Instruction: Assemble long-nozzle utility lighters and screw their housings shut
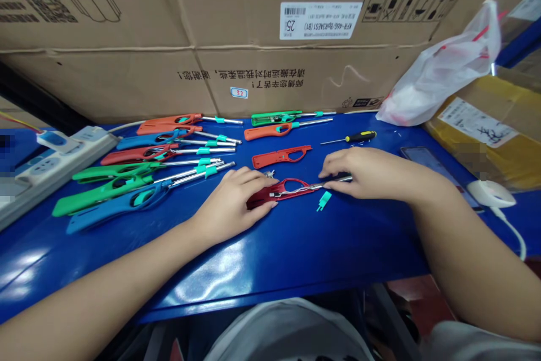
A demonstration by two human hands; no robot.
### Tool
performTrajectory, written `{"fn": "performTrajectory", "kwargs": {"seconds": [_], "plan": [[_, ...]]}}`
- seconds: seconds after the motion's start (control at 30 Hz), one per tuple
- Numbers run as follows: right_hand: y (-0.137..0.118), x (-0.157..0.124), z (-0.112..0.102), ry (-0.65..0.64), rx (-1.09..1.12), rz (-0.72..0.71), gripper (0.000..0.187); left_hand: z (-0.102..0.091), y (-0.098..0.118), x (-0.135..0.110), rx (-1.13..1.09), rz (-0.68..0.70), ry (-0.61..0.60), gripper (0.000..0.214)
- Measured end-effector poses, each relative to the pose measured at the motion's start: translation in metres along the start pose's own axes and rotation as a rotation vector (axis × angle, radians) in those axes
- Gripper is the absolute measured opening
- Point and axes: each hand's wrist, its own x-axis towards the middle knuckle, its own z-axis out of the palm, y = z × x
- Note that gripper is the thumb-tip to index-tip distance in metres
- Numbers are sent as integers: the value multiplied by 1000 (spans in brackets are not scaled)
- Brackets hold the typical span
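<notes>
A dark red lighter half-shell (287,189) lies open on the blue table (296,248) with wires and metal parts inside. My left hand (234,200) rests on its handle end, fingers pressed down on it. My right hand (366,172) pinches the metal tube (333,181) that sticks out of the shell's front. A small teal clip (324,201) lies loose just below the tube. An orange-red matching shell half (281,156) lies a little farther back.
Several finished long-nose lighters (143,169) in red, green and blue lie in a row at the left. Two more lighters (287,123) and a yellow-handled screwdriver (350,138) lie behind. Cardboard boxes (253,40) wall the back. A power strip (46,161) is left, a plastic bag (443,68) right.
</notes>
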Motion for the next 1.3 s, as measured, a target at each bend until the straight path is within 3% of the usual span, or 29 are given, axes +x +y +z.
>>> {"fn": "performTrajectory", "kwargs": {"seconds": [0.1, 0.23, 0.33, 0.53, 0.73, 0.87, 1.0, 1.2, 1.3], "plan": [[-7, -2, -2, 26, 135, -90, 23, -1, 2, 0, -1, 14, 23, 35], [-16, -1, 0, -140, 249, -142, 17, -3, 5, 0, -25, 50, 47, 27], [-19, 3, 3, -179, 283, -130, 11, -2, 6, 0, -36, 66, 50, 22], [-22, 15, 13, 164, 461, -43, 17, 1, 3, 0, -63, 119, 19, 22], [-28, 33, 35, 163, 994, 155, 30, 1, 4, -1, -21, 166, -27, 28], [-27, 40, 40, 191, 1205, 176, 41, 0, 5, -1, -17, 150, -43, 25], [-25, 40, 39, 218, 1227, 169, 43, 0, 6, -1, -60, 135, -27, 22], [-25, 38, 39, 143, 1209, 209, 36, 6, 7, -1, -173, 102, 104, 22], [-22, 37, 36, 174, 1207, 246, 37, 7, 8, -1, -211, 63, 156, 22]]}}
